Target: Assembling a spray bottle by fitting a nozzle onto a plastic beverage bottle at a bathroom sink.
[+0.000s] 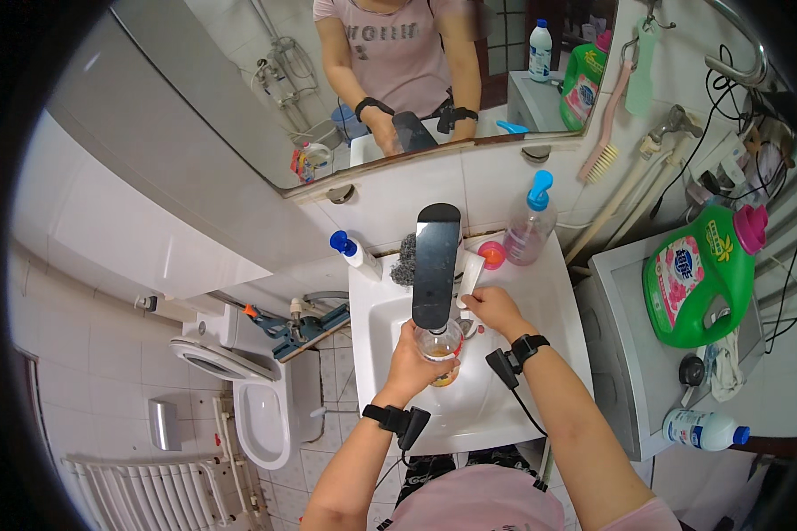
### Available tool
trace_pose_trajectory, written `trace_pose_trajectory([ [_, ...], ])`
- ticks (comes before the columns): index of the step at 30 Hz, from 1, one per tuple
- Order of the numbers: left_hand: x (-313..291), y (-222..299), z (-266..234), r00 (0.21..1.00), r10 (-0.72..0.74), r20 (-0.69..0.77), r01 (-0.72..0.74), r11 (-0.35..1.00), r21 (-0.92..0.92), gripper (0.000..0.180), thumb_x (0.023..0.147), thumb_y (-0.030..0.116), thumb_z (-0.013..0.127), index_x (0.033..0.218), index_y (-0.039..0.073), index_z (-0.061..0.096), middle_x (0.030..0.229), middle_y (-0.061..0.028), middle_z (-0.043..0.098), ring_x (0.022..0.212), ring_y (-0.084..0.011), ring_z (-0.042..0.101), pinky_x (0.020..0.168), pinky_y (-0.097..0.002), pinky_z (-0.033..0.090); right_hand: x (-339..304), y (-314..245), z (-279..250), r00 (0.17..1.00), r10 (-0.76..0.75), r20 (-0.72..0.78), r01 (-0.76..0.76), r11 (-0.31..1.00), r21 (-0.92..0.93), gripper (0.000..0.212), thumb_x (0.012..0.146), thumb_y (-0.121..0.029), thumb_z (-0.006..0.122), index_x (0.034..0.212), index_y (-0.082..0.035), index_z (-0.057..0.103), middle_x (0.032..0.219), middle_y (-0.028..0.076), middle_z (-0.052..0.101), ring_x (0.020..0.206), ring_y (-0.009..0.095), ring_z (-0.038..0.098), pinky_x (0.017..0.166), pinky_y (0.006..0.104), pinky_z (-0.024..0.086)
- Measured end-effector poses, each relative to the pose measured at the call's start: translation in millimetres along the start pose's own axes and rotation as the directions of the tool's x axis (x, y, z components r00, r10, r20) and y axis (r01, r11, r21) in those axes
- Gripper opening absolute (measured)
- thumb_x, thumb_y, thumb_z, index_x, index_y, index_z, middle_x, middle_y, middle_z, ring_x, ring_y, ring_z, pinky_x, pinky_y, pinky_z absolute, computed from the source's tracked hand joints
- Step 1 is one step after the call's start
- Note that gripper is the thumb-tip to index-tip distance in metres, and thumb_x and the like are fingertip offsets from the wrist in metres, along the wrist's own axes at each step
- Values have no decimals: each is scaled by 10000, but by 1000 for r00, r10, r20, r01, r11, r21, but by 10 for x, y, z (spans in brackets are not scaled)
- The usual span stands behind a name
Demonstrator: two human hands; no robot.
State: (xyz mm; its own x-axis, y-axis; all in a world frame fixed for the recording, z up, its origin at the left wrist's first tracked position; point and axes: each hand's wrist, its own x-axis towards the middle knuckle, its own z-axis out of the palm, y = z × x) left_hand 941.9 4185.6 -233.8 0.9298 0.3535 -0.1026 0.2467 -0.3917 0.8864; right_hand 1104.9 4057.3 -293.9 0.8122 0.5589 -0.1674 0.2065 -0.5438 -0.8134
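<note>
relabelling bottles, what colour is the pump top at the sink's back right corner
The pump top is bright blue, in the head view.

"What flanks the sink [540,376]?"
"Toilet [299,398] on the left; cabinet [638,380] on the right, detergent jug [704,279] on top."
"And along its back edge?"
"Pump bottle [529,237] right, another bottle [361,259] left, faucet [436,265] between them, a container [443,340] at its near end."

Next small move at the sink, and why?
I'd probably have the right hand nudge the pale lever-like handle gently. Its fingers are already at the handle's lower end, and the left hand holds a clear container at the near end of the dark faucet. I can't tell if water is running, so a small nudge seems safest.
</note>
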Motion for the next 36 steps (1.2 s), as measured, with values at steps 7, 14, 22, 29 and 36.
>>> trace_pose_trajectory([
  [7,27,-50,67,998,59,-36,-60,997,-46,820,533,174,847,1173,-19,373,1102,-171,554,1032,-276,563,879,-336,445,-101,-141,-88,993,97,71,-100,994,42,318,846,-326,521,855,-52,683,646,103,637,509,221,616,549,342,486],
  [14,40,-24,126,997,61,-43,-64,996,-59,807,530,171,846,1161,-17,379,1089,-177,565,1013,-276,576,869,-341,452,-129,-111,-116,996,76,45,-77,997,6,315,856,-322,507,854,-59,679,630,96,633,467,203,608,524,333,483],
  [22,84,-62,146,998,57,-37,-59,996,-59,789,531,170,850,1132,-25,377,1080,-185,568,1003,-272,583,862,-335,459,-134,-106,-130,995,93,30,-92,996,-18,307,855,-326,501,830,-77,679,590,85,622,469,199,608,540,345,485],
  [29,111,20,149,996,80,-35,-81,996,-36,783,525,162,857,1119,-22,381,1078,-175,569,1000,-254,581,863,-328,460,-109,-58,-117,998,53,-13,-54,996,-74,314,843,-345,501,822,-88,680,600,102,622,560,263,620,591,386,491],
  [36,132,43,146,996,83,-30,-83,997,5,779,522,169,858,1114,-20,388,1074,-176,573,996,-256,583,861,-327,460,-102,-62,-131,998,66,0,-66,995,-79,310,854,-335,497,824,-86,680,593,90,624,515,229,618,581,372,489],
])
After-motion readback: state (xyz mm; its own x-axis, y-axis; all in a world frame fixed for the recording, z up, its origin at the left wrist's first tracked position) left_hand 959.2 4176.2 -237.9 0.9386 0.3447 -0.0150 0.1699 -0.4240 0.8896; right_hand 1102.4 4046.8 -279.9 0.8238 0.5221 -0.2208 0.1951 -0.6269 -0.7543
